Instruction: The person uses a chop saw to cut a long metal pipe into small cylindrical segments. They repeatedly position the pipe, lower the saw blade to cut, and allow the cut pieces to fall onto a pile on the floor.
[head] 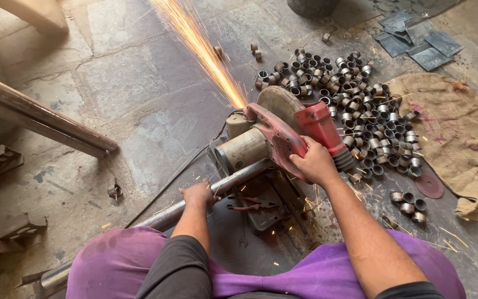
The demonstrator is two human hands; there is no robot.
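Note:
My right hand [313,163] grips the handle of a red chop saw [283,133] and holds it down. Its disc meets a long steel pipe [233,180] that lies across the saw's base. A stream of sparks [200,47] shoots away from me toward the upper left. My left hand [197,195] is closed over the pipe just left of the saw. My knees in purple cloth [123,260] fill the bottom of the view.
A heap of several short cut pipe rings [355,105] lies right of the saw, beside a burlap sack [460,138]. A worn cutting disc [430,184] rests nearby. Flat metal sheets [416,36] lie at top right. A thick pipe [40,116] juts in from the left.

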